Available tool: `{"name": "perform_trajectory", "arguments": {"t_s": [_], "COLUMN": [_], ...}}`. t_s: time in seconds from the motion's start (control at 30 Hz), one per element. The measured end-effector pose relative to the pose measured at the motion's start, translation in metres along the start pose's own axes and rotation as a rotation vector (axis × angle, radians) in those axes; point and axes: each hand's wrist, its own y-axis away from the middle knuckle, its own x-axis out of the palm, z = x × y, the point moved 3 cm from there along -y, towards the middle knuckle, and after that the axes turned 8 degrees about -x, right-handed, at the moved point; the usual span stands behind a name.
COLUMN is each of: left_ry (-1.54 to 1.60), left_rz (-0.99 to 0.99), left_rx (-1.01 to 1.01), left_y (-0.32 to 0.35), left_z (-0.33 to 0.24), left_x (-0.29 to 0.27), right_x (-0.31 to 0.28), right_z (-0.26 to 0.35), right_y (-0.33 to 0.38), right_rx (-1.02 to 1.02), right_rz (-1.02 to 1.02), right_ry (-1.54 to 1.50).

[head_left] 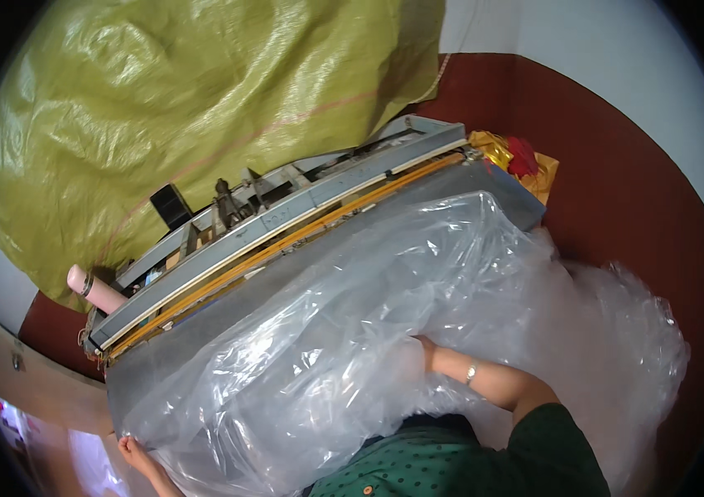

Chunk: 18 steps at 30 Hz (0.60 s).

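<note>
Step in hand: judging by the pose, the large clear crinkled plastic bag [352, 331] is being arranged on the grey flat bed [132, 385] of the long grey bar sealing machine [286, 224].
How to do it well: I would keep the film flat and unfolded where it nears the machine's yellow-orange sealing strip [286, 244], pressing trapped air toward the bag's open side so no pleats form along that strip; both arms should draw the film evenly, not from one corner alone.
Left hand: the left hand [138, 458] sits at the bag's lower left corner, at the near edge of the machine's bed; its fingers seem curled at the film's edge, though whether they pinch it I cannot tell.
Right hand: the right hand [424, 346] is buried in the bag's folds, on the machine's near side; its fingers are hidden, so their state cannot be told. A thin bracelet [470, 373] circles the wrist, above a dark green sleeve [555, 447].
Bag, looks: glossy, transparent, heavily wrinkled, puffed with air, too bulky for the bed and spilling off the machine's right end.
Bag, place: lying across the machine's bed, just in front of the sealing strip.
Around the machine: a big olive-green woven sack [161, 108] bulges behind it; a pink cylindrical handle [94, 288] sticks out at its left end; gold and red foil wrapping [513, 161] lies past its far right end.
</note>
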Motion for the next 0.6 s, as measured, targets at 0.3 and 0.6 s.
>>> {"name": "perform_trajectory", "arguments": {"t_s": [0.3,0.6], "left_ry": [-0.044,0.025], "left_rz": [0.432,1.478], "left_rx": [-0.034,-0.291], "left_y": [0.087,0.360], "left_z": [-0.070,-0.122], "left_x": [0.080,0.293], "right_x": [-0.020,-0.431], "right_z": [-0.095,-0.050], "right_y": [0.118,0.492], "right_rx": [0.437,1.658], "right_rz": [-0.190,-0.675], "right_ry": [0.288,1.414]}}
